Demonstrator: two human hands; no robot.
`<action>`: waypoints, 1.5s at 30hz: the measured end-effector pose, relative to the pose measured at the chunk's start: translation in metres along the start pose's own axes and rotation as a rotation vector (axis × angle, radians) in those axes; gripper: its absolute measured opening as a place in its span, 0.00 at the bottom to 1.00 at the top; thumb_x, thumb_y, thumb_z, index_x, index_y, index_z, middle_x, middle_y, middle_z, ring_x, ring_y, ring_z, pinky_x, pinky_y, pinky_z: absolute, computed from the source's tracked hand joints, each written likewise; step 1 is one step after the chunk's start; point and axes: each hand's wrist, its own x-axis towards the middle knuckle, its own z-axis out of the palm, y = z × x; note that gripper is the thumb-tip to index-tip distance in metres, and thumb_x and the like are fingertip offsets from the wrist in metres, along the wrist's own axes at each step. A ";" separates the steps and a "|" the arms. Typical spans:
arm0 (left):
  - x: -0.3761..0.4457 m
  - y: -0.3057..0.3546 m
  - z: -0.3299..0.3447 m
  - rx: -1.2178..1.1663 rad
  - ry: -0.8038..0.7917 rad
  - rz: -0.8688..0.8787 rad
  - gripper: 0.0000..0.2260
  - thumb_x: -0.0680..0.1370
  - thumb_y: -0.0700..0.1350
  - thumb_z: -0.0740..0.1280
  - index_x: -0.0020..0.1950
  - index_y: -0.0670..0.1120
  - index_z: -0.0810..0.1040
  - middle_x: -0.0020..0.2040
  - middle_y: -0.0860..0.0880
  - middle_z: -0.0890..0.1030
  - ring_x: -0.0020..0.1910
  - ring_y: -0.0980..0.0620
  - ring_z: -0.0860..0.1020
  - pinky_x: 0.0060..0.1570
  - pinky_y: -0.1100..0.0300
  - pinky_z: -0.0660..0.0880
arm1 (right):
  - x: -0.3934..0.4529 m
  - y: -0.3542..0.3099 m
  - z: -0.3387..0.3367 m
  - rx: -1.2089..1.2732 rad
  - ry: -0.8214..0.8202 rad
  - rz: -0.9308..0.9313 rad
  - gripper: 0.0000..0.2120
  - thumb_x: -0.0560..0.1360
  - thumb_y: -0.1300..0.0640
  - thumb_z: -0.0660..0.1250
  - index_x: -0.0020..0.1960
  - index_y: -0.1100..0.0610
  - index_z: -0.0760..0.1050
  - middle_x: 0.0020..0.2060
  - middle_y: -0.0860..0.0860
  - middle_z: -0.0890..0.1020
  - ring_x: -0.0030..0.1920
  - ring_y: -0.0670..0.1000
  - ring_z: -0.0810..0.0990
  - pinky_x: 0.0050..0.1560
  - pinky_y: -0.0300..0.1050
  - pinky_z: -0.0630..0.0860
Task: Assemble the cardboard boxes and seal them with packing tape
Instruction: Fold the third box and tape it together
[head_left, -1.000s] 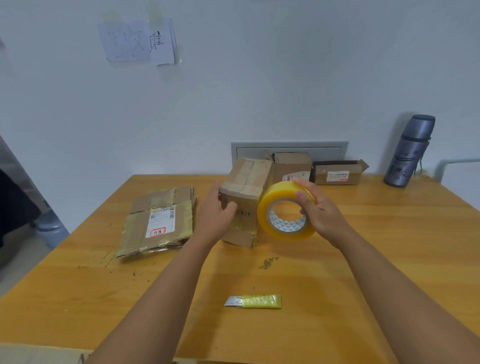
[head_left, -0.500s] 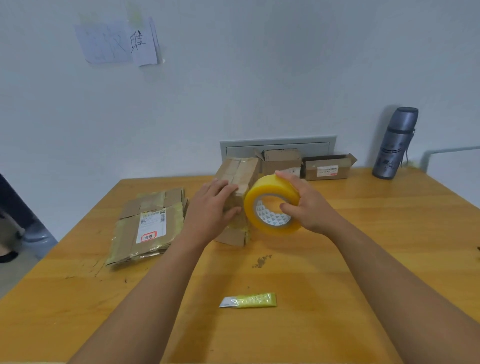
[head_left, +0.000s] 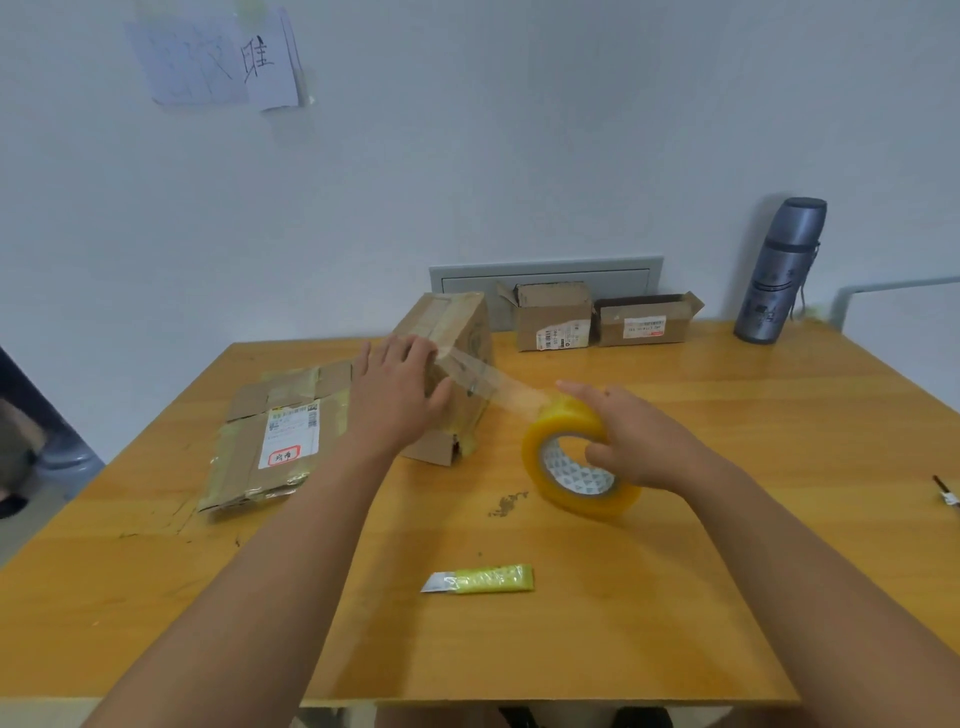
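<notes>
Gripping the tape roll, right hand has drawn tape clear of the box — left hand pressing flat — sealing under way

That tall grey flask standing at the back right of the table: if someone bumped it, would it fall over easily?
Probably fairly easily. The grey flask stands upright, tall and narrow over a small base, so a knock near its cap would likely tip it. Being round, it might then roll on the smooth wooden table. It looks like metal, so likely stiff and unlikely to break; its weight cannot be judged.
</notes>
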 end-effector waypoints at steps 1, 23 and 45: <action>0.001 0.003 0.002 0.004 0.000 -0.003 0.17 0.78 0.58 0.62 0.64 0.52 0.72 0.68 0.49 0.74 0.71 0.45 0.67 0.76 0.43 0.53 | -0.002 0.002 0.002 -0.004 0.034 0.010 0.39 0.77 0.54 0.68 0.77 0.35 0.48 0.63 0.52 0.71 0.50 0.50 0.77 0.47 0.48 0.80; 0.022 0.002 0.012 -0.022 0.048 -0.073 0.17 0.77 0.48 0.66 0.65 0.45 0.75 0.68 0.45 0.73 0.70 0.43 0.68 0.72 0.46 0.58 | -0.028 0.015 -0.011 -0.133 -0.041 0.053 0.42 0.78 0.52 0.67 0.78 0.37 0.41 0.61 0.52 0.70 0.56 0.52 0.73 0.61 0.52 0.70; 0.010 -0.008 0.006 -0.139 -0.004 0.015 0.19 0.80 0.48 0.66 0.70 0.53 0.71 0.71 0.54 0.72 0.76 0.50 0.61 0.74 0.47 0.49 | -0.018 -0.085 0.059 -0.215 -0.509 -0.344 0.12 0.80 0.50 0.65 0.58 0.55 0.68 0.44 0.51 0.73 0.47 0.56 0.74 0.41 0.50 0.70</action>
